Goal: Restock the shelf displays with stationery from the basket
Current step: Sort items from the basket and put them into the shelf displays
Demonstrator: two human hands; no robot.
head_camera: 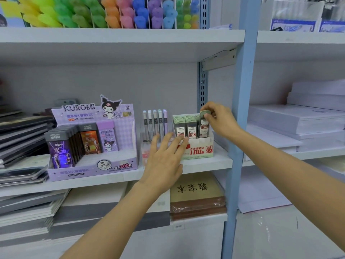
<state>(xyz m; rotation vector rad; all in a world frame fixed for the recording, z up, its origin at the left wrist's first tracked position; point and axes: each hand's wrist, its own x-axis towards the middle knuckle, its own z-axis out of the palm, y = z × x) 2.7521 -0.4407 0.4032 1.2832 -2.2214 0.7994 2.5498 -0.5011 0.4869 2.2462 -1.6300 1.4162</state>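
Note:
A white and red lead refill display box (200,149) stands on the middle shelf, holding rows of green-capped lead cases (184,126). My right hand (219,120) pinches the green cap of one lead case (204,125) standing at the right end of the box. My left hand (165,156) is spread with straight fingers in front of the box, fingertips touching its front left edge. The basket is out of view.
A clear stand of pens (155,122) sits left of the box, then a purple Kuromi display box (93,146). Notebook stacks (20,139) lie far left. A blue upright post (240,109) rises right of the box, paper reams (302,120) beyond. Coloured highlighters (112,14) fill the top shelf.

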